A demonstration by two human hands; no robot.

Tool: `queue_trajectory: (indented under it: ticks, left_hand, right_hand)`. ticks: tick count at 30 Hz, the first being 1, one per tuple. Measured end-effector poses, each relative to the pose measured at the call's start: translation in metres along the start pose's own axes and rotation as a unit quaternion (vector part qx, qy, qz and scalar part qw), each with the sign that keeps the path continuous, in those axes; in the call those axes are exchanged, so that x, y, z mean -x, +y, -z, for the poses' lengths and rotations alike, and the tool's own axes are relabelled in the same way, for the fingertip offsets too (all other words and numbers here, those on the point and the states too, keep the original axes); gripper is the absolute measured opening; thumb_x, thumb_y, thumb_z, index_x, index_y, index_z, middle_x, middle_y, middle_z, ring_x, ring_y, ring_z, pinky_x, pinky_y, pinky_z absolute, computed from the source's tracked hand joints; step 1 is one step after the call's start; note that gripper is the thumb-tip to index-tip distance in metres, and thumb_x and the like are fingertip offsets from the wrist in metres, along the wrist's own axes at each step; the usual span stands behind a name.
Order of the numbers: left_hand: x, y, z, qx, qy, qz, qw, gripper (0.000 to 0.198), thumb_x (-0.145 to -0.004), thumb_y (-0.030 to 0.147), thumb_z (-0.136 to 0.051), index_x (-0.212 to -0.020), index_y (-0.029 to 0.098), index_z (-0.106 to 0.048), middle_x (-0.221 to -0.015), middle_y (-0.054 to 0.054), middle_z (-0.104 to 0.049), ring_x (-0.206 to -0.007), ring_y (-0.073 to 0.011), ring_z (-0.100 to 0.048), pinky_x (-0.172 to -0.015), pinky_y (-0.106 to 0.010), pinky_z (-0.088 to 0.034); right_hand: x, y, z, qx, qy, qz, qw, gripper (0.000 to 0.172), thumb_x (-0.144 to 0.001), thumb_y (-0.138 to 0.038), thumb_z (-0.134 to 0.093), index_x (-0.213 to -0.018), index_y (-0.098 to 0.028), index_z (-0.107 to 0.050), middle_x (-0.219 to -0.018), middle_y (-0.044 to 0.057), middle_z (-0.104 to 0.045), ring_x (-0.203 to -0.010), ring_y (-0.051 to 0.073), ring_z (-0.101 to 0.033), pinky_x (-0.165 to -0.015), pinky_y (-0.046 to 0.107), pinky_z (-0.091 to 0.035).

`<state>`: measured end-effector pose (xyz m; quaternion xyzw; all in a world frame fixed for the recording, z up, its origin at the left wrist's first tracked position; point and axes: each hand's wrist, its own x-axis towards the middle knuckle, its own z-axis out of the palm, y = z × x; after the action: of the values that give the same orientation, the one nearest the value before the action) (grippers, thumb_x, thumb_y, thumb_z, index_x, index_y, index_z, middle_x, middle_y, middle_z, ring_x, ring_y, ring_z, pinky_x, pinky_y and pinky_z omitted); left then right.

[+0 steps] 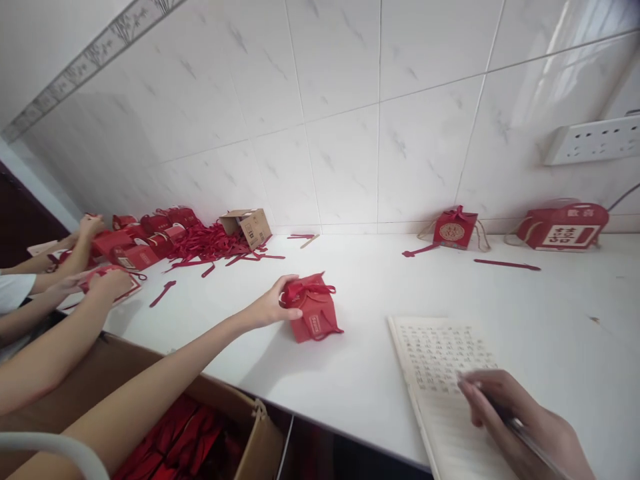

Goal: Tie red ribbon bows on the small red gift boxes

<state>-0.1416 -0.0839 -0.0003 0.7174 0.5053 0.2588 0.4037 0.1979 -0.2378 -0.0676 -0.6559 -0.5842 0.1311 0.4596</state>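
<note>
White bench (350, 407) fills the view; notebook (440, 373) at 5 o'clock; box (315, 317) dead centre, upright. The left hand (270, 308) has its grip clamped on the box's top, right hand (525, 417) grip pinched on a pen (537, 448). Light hold there, I'd say, ribbon (307, 290) uncrushed.

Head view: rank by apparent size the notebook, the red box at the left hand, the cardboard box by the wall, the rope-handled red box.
1. Notebook, nearest the camera.
2. Red box at the left hand.
3. Cardboard box and rope-handled red box look alike; not ranked.
</note>
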Motion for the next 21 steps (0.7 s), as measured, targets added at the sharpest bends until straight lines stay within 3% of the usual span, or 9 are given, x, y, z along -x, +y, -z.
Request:
queue_trajectory:
  ticks: [3, 7, 10, 12, 14, 16, 18, 21]
  left_hand:
    - [0.032, 0.023, -0.032, 0.012, -0.074, -0.024, 0.997, 0.083, -0.063, 0.034, -0.074, -0.133, 0.025, -0.031, -0.132, -0.010, -0.046, -0.119, -0.0265, -0.047, -0.099, -0.038, -0.038]
    - [0.060, 0.044, -0.061, 0.013, -0.095, -0.040, 0.995, 0.082, -0.064, 0.034, -0.074, -0.134, 0.027, -0.032, -0.137, -0.009, -0.041, -0.123, -0.0259, -0.043, -0.099, -0.036, -0.037]
    - [0.069, 0.052, -0.072, 0.007, -0.021, -0.051, 0.998, 0.067, -0.069, 0.035, -0.069, -0.128, 0.026, -0.039, -0.137, -0.009, -0.042, -0.125, -0.0250, -0.041, -0.096, -0.036, -0.040]
    - [0.070, 0.056, -0.075, -0.007, 0.065, -0.064, 0.996, 0.048, -0.071, 0.035, -0.065, -0.115, 0.024, -0.048, -0.126, -0.008, -0.049, -0.120, -0.0235, -0.045, -0.090, -0.034, -0.044]
    - [0.070, 0.059, -0.074, -0.025, 0.129, -0.070, 0.989, 0.026, -0.072, 0.035, -0.062, -0.093, 0.021, -0.056, -0.107, -0.006, -0.057, -0.105, -0.0213, -0.053, -0.080, -0.031, -0.047]
    - [0.070, 0.061, -0.071, -0.024, 0.134, -0.057, 0.989, 0.017, -0.072, 0.035, -0.059, -0.077, 0.019, -0.058, -0.088, -0.004, -0.059, -0.083, -0.0171, -0.057, -0.069, -0.028, -0.047]
    - [0.071, 0.062, -0.069, 0.016, 0.111, -0.028, 0.993, 0.017, -0.073, 0.035, -0.058, -0.072, 0.018, -0.059, -0.077, -0.002, -0.060, -0.068, -0.0135, -0.055, -0.061, -0.026, -0.045]
    - [0.074, 0.066, -0.070, 0.125, 0.095, 0.011, 0.988, 0.017, -0.071, 0.032, -0.062, -0.078, 0.016, -0.062, -0.076, -0.001, -0.062, -0.066, -0.0115, -0.053, -0.059, -0.023, -0.042]
  right_hand:
    - [-0.004, -0.004, 0.003, -0.024, 0.011, 0.010, 1.000, 0.038, -0.085, -0.057, -0.041, -0.088, -0.026, -0.061, -0.058, -0.002, -0.060, -0.047, 0.013, -0.053, -0.055, 0.024, -0.044]
    - [-0.006, -0.020, -0.001, -0.077, -0.016, 0.106, 0.991, 0.040, -0.081, -0.061, -0.050, -0.084, -0.023, -0.062, -0.083, 0.006, -0.068, -0.057, 0.017, -0.061, -0.057, 0.027, -0.051]
    - [-0.007, -0.042, -0.011, -0.117, -0.063, 0.202, 0.970, 0.040, -0.079, -0.055, -0.059, -0.103, -0.023, -0.056, -0.116, 0.011, -0.060, -0.093, 0.024, -0.063, -0.074, 0.033, -0.054]
    - [-0.009, -0.055, -0.020, -0.127, -0.099, 0.250, 0.955, 0.044, -0.077, -0.049, -0.064, -0.111, -0.023, -0.050, -0.128, 0.012, -0.051, -0.115, 0.028, -0.051, -0.090, 0.042, -0.048]
    - [-0.012, -0.062, -0.029, -0.129, -0.134, 0.268, 0.945, 0.047, -0.075, -0.042, -0.069, -0.112, -0.023, -0.047, -0.133, 0.014, -0.045, -0.123, 0.029, -0.044, -0.097, 0.046, -0.043]
    - [-0.014, -0.064, -0.038, -0.133, -0.153, 0.264, 0.943, 0.046, -0.075, -0.033, -0.070, -0.113, -0.022, -0.045, -0.133, 0.015, -0.045, -0.121, 0.028, -0.045, -0.097, 0.046, -0.043]
    - [-0.013, -0.063, -0.045, -0.141, -0.160, 0.250, 0.945, 0.044, -0.076, -0.027, -0.068, -0.113, -0.022, -0.045, -0.131, 0.015, -0.047, -0.120, 0.027, -0.047, -0.097, 0.045, -0.043]
    - [-0.010, -0.059, -0.051, -0.161, -0.168, 0.227, 0.946, 0.038, -0.080, -0.025, -0.063, -0.112, -0.022, -0.044, -0.132, 0.014, -0.046, -0.125, 0.025, -0.042, -0.100, 0.044, -0.041]
